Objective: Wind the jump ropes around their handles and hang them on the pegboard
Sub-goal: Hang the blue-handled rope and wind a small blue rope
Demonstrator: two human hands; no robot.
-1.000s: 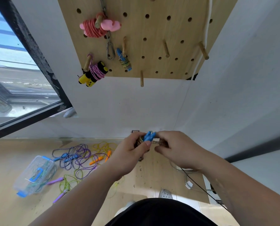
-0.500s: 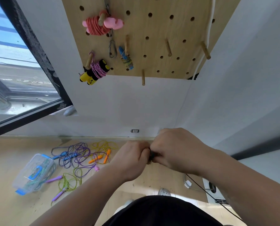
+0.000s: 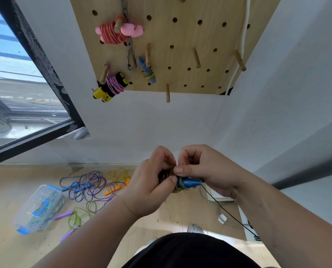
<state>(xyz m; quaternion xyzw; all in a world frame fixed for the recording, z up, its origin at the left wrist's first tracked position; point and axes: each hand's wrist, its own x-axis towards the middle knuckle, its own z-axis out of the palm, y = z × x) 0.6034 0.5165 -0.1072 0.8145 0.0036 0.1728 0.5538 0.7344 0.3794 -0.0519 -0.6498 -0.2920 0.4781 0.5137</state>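
My left hand (image 3: 151, 182) and my right hand (image 3: 205, 171) meet at chest height, both gripping a blue-handled jump rope (image 3: 188, 183) with brownish-green cord wound round it. The blue handle tip pokes out between the thumbs; most of the bundle is hidden by my fingers. On the wooden pegboard (image 3: 180, 35) above hang three wound ropes: a pink one (image 3: 118, 31), a yellow-and-black-handled one with purple cord (image 3: 112, 86), and a blue-handled one (image 3: 147, 72). Loose ropes (image 3: 91, 188) in purple, yellow, orange and green lie tangled on the floor.
A clear plastic box with blue latches (image 3: 37, 207) sits on the floor at left. A chain with a carabiner (image 3: 131, 57) hangs on the board. Bare pegs (image 3: 196, 57) stick out at right. A window (image 3: 16, 84) is at left, a black cable (image 3: 229, 211) by the right wall.
My hands have shifted on the bundle and risen slightly. The blue handle, hidden half a second ago, now shows between my thumbs, pointing right.
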